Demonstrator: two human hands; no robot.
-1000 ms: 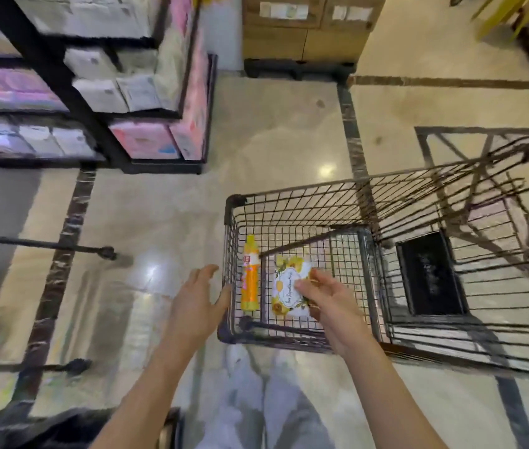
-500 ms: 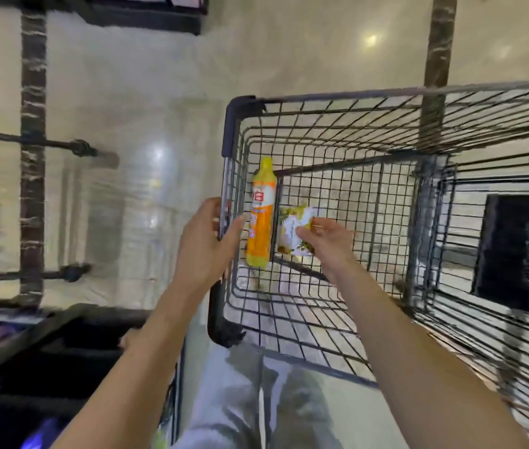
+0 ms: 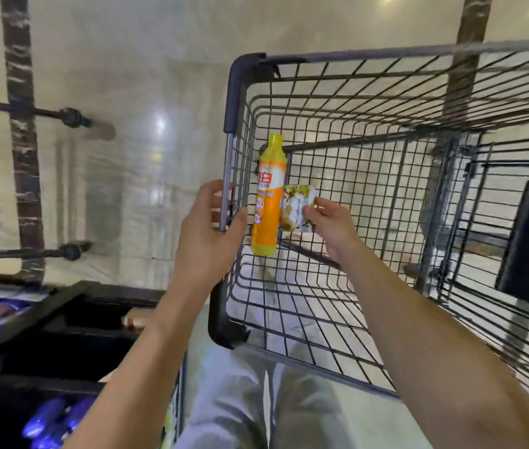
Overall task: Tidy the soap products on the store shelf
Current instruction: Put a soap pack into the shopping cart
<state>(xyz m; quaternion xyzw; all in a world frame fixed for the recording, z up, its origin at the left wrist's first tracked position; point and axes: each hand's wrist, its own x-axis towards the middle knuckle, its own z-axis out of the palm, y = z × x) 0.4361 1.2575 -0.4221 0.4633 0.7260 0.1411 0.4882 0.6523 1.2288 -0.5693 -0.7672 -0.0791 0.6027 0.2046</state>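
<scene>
The orange-yellow detergent bottle (image 3: 268,202) carries a red-and-white label, its writing too blurred to read. It lies in the wire shopping cart (image 3: 386,55) against the left side. Beside it, the right hand (image 3: 334,225) pinches a flower-printed soap packet (image 3: 295,205). The left hand (image 3: 208,234) grips the cart's side wire. Both holds are unchanged from half a second ago.

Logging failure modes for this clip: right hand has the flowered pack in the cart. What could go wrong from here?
1. The right hand only pinches the flowered pack at one edge with its fingertips, so it may slip on lifting.
2. The orange bottle lies right against the pack. Pulling the pack out could knock or roll it.
3. The left hand grips the cart by its side wall, and the cart might roll if tugged.
</scene>
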